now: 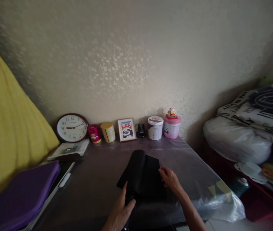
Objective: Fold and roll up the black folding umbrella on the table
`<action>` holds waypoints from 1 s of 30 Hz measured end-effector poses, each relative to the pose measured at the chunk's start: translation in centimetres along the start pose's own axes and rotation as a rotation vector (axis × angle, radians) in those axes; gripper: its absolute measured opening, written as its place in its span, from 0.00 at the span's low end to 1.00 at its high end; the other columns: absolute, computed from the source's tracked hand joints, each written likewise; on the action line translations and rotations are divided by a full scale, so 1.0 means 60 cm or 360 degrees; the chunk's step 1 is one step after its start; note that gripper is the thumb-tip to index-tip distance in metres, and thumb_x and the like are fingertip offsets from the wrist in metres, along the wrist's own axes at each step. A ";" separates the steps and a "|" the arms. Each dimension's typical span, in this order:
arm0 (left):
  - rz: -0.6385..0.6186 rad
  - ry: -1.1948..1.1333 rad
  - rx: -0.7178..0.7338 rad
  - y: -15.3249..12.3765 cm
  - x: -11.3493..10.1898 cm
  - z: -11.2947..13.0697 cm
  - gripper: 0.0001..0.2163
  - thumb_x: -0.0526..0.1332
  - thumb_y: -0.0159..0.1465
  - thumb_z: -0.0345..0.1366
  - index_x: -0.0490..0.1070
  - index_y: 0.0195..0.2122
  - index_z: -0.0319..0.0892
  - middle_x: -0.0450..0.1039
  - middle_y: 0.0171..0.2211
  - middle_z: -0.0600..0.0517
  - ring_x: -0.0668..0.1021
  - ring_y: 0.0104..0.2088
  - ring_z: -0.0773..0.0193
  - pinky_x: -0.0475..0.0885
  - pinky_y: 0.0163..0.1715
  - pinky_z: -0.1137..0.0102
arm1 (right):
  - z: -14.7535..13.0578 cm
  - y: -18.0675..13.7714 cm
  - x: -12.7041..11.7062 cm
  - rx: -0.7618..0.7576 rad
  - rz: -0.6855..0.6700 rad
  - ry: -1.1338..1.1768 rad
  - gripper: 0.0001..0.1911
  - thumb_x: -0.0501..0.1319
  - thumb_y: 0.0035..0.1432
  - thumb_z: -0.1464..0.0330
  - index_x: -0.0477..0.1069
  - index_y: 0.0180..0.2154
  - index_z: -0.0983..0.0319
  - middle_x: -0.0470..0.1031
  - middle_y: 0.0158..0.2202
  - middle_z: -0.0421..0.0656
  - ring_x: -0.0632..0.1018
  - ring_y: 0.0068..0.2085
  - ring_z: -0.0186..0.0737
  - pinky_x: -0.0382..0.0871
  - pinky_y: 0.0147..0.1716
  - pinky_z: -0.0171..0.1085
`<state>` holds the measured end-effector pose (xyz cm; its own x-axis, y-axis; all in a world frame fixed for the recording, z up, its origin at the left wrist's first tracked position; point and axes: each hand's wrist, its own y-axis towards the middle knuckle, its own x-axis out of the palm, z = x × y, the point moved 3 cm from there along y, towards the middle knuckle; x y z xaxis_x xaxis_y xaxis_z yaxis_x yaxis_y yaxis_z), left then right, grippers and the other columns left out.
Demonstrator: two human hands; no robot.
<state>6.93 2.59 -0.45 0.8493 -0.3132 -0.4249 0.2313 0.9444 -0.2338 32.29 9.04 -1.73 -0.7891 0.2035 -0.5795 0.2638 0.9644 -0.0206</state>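
Note:
A black folding umbrella [138, 175] lies over the near middle of the table, its fabric collapsed with loose flaps spread to the left and right. My left hand [123, 205] is wrapped round its dark handle end at the bottom, thumb and fingers on either side. At the right edge of the fabric, my right hand [169, 179] pinches the loose flap between thumb and fingers. The far end of the umbrella points toward the wall. Parts of the handle are hidden by my left hand and the dim light.
Along the wall stand a round clock [72, 127], a pink can [94, 133], a yellow can [108, 132], a panda picture frame [127, 129], a white tub [155, 128] and a pink tub [172, 127]. A purple case [23, 192] lies left. Bedding [237, 138] is piled right.

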 end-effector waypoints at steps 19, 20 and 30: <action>0.0015 -0.0009 0.0030 -0.003 -0.001 0.007 0.33 0.50 0.58 0.38 0.36 0.62 0.36 0.48 0.62 0.48 0.54 0.61 0.63 0.51 0.58 0.69 | -0.018 0.039 0.010 -0.0217 0.0191 -0.0161 0.15 0.53 0.51 0.59 0.71 0.27 0.62 0.74 0.26 0.45 0.75 0.30 0.43 0.64 0.30 0.36; 0.0023 0.0013 0.0034 -0.003 -0.001 0.008 0.33 0.50 0.58 0.38 0.36 0.62 0.35 0.49 0.61 0.47 0.54 0.60 0.63 0.51 0.58 0.69 | -0.021 0.040 0.010 -0.0227 0.0178 -0.0139 0.16 0.52 0.51 0.59 0.71 0.25 0.62 0.74 0.24 0.44 0.75 0.29 0.42 0.64 0.29 0.36; 0.0008 0.0176 0.0001 -0.005 0.005 0.006 0.35 0.51 0.58 0.38 0.33 0.62 0.37 0.64 0.54 0.44 0.70 0.51 0.60 0.62 0.48 0.72 | -0.096 0.048 0.030 -0.0350 0.0118 0.0415 0.24 0.54 0.48 0.53 0.72 0.36 0.68 0.73 0.24 0.42 0.72 0.28 0.39 0.63 0.25 0.33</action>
<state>7.33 2.27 -0.19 0.7931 -0.3173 -0.5199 0.2273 0.9461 -0.2306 28.41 13.17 1.86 -0.8950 0.2834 -0.3446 0.2224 0.9529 0.2061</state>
